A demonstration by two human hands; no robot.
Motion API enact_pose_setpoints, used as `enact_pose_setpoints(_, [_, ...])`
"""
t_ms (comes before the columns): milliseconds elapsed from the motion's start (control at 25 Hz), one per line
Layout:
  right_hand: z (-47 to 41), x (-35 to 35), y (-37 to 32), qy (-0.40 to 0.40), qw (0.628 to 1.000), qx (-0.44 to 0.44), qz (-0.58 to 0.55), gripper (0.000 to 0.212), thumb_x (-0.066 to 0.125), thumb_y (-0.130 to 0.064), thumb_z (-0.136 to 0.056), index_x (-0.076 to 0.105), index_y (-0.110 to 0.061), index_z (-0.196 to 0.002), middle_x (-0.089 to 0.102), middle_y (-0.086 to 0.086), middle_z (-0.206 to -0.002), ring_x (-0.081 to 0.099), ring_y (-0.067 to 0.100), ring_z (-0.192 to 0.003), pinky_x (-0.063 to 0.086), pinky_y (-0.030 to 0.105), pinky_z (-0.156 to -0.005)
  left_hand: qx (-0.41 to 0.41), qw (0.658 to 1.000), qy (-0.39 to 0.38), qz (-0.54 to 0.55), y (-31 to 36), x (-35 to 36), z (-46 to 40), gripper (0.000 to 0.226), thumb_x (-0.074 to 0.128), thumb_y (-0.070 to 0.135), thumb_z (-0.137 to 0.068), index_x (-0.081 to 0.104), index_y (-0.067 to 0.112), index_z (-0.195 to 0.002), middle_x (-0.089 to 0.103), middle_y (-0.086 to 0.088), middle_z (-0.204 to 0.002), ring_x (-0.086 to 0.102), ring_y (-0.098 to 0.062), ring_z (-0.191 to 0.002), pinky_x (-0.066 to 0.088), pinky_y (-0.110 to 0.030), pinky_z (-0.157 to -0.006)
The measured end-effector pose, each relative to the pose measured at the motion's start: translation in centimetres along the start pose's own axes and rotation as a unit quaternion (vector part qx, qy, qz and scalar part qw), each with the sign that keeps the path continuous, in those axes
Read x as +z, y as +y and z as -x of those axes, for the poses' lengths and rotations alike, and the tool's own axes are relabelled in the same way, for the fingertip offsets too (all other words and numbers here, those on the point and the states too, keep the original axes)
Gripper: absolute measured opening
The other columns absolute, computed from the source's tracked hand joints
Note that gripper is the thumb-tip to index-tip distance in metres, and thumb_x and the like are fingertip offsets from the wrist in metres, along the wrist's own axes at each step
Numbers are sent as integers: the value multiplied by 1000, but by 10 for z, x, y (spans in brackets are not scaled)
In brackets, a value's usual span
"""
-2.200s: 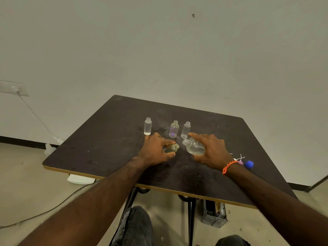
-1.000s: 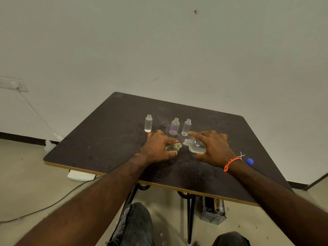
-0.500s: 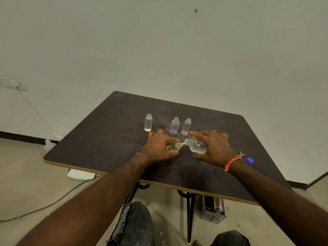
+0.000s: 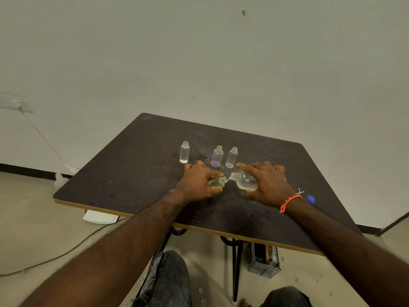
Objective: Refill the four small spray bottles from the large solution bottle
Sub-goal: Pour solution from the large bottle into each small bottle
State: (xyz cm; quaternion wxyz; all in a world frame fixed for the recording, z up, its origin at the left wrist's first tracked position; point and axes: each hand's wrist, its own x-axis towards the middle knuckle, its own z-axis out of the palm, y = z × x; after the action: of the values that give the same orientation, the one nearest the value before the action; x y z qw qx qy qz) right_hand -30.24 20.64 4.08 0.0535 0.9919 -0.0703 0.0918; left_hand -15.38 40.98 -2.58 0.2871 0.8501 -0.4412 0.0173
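The large solution bottle lies tipped, neck pointing left at the mouth of the yellowish small bottle — near the table's middle. Right hand grips the large one; left hand grips the small.
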Motion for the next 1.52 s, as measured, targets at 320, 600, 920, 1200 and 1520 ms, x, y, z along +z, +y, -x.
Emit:
enact_pose_setpoints(320, [-1, -1, -1, -4, 1000, 1, -4, 84, 68, -55, -81, 26, -45, -153, 47, -7, -147, 39, 19, -130, 26, 44, -99, 0, 1000, -3, -4, 2, 1, -1, 57, 74, 54, -88, 62, 39, -141, 68, 12, -119, 43, -14, -119, 24, -42, -108])
enact_pose_setpoints(600, [-1, 1, -3, -7, 1000, 2, -10, 84, 69, -54, -80, 27, -45, -152, 48, -7, -147, 40, 20, -129, 27, 44, -98, -3, 1000, 10, 9, 0, 2, -3, 56, 75, 54, -87, 63, 40, -140, 67, 11, -121, 43, -12, -117, 25, -42, -109])
enact_pose_setpoints(920, [0, 6, -13, 26, 991, 38, -123, 76, 73, -45, -79, 38, -38, -146, 55, -6, -141, 52, 22, -124, 26, 40, -98, -2, 999, 25, 34, -4, 7, -3, 51, 76, 57, -85, 68, 40, -133, 70, 14, -109, 45, -9, -108, 29, -43, -106])
enact_pose_setpoints(1200, [0, 9, -15, 56, 960, 57, -269, 79, 82, -41, -74, 40, -29, -140, 59, -2, -131, 60, 19, -107, 52, 40, -95, -8, 997, 58, 48, -2, 4, -3, 44, 80, 52, -84, 74, 31, -123, 75, 11, -106, 59, -9, -106, 34, -39, -103])
enact_pose_setpoints(1520, [9, 23, -29, 104, 914, 99, -380, 75, 85, -37, -74, 42, -28, -135, 58, -4, -130, 58, 15, -113, 54, 31, -95, -35, 997, 72, 9, -14, 4, 2, 55, 75, 64, -84, 71, 35, -131, 75, 14, -108, 60, -10, -105, 46, -45, -99])
